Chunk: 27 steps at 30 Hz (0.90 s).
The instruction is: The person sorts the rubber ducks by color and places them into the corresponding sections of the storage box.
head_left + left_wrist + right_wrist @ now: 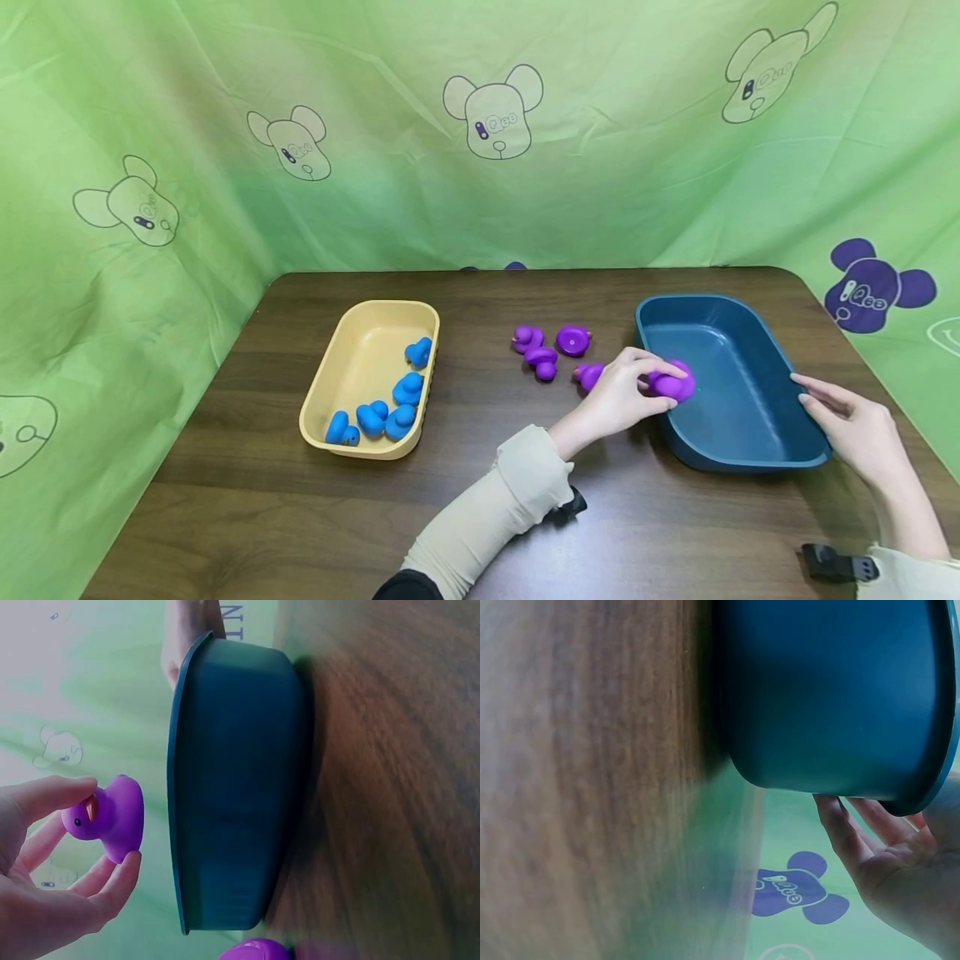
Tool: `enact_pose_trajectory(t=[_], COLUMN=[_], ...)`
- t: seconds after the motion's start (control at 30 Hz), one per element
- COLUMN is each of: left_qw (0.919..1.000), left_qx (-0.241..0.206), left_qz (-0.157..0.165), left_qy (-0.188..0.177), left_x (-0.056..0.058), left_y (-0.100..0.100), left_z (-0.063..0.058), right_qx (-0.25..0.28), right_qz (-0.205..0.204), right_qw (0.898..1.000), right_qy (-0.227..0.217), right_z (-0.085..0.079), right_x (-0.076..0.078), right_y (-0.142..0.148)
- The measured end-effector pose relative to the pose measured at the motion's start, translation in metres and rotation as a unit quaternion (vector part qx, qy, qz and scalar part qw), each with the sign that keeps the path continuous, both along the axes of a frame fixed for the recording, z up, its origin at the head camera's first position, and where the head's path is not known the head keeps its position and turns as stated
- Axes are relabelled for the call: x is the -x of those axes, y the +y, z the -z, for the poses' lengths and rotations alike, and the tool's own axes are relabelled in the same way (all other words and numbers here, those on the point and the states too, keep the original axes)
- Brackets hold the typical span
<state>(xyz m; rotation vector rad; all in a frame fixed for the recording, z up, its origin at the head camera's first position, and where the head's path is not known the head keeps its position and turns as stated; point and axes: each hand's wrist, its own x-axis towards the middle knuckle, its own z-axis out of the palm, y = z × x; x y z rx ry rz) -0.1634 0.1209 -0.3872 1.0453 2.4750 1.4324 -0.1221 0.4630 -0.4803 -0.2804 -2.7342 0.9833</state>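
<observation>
We see the left hand [626, 392] pinching a purple duck [673, 385] between its fingers, just above the left rim of the blue tub [738, 392] on the right of the bench [247, 517]. The right hand [858, 425] holds the tub's right rim, some fingers against the outer wall. Left of the tub we count four loose ducks [573, 340], also purple: three grouped toward the far side, one closer to us beside the left hand. On the left we see a cream tray [365, 350] with five blue ducks [407, 388] along its right and near sides
</observation>
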Motion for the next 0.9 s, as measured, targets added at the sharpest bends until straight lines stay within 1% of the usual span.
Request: enact_pose_trajectory(t=[0.1, 0.27, 0.3, 0.37, 0.5, 0.73, 0.83, 0.9], left_qw=[1.0000, 0.9998, 0.9997, 0.9995, 0.9992, 0.9988, 0.9987, 0.9986], left_qx=[0.006, 0.015, 0.017, 0.020, 0.027, 0.038, 0.041, 0.040], left_qz=[0.003, 0.010, 0.011, 0.013, 0.017, 0.022, 0.025, 0.030], left_qy=[0.003, 0.013, 0.015, 0.018, 0.025, 0.022, 0.018, 0.018], left_x=[-0.002, -0.005, -0.005, -0.006, -0.008, -0.010, -0.010, -0.010], left_y=[0.003, 0.006, 0.007, 0.008, 0.010, 0.015, 0.016, 0.017], left_z=[0.000, -0.001, -0.001, -0.001, 0.000, 0.002, 0.003, 0.004], right_qx=[0.006, 0.024, 0.028, 0.031, 0.036, 0.029, 0.025, 0.031], right_qz=[0.004, -0.003, 0.003, 0.001, 0.002, -0.002, 0.006, -0.001], right_qw=[1.000, 1.000, 1.000, 0.999, 0.999, 1.000, 1.000, 1.000], right_qy=[-0.002, -0.011, -0.011, -0.015, -0.014, -0.006, -0.001, -0.002], right_z=[-0.015, -0.046, -0.050, -0.055, -0.052, -0.027, -0.024, -0.029], right_x=[-0.005, -0.016, -0.018, -0.020, -0.019, -0.010, -0.009, -0.011], right_y=[-0.014, -0.042, -0.046, -0.051, -0.049, -0.026, -0.024, -0.029])
